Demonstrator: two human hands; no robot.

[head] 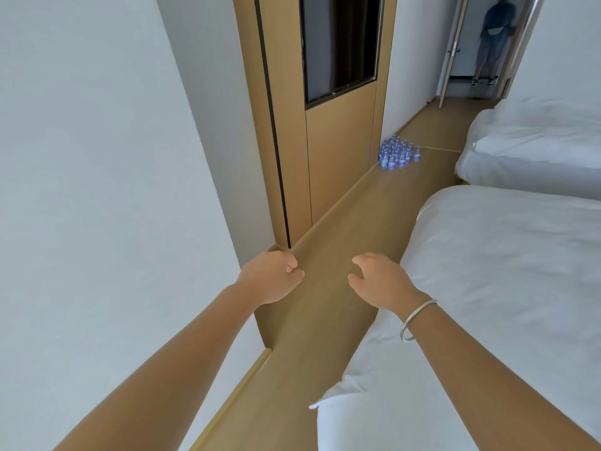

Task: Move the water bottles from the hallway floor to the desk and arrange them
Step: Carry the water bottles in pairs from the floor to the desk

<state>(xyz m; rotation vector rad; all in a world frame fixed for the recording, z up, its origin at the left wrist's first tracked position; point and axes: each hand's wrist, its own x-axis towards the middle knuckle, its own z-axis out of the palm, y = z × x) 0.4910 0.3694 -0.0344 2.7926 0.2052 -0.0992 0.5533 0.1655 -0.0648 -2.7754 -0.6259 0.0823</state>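
Observation:
Several small water bottles with blue labels stand clustered upright on the wooden floor, far ahead against the foot of the wooden wall panel. Both my arms reach forward at mid-frame, well short of the bottles. My left hand hangs with fingers loosely curled and holds nothing. My right hand, with a silver bangle on its wrist, is also loosely curled and empty. No desk is in view.
A white bed lines the right side of the narrow wooden floor, with a second bed beyond. A white wall and a wooden panel with a dark inset run along the left. A person stands in the far doorway.

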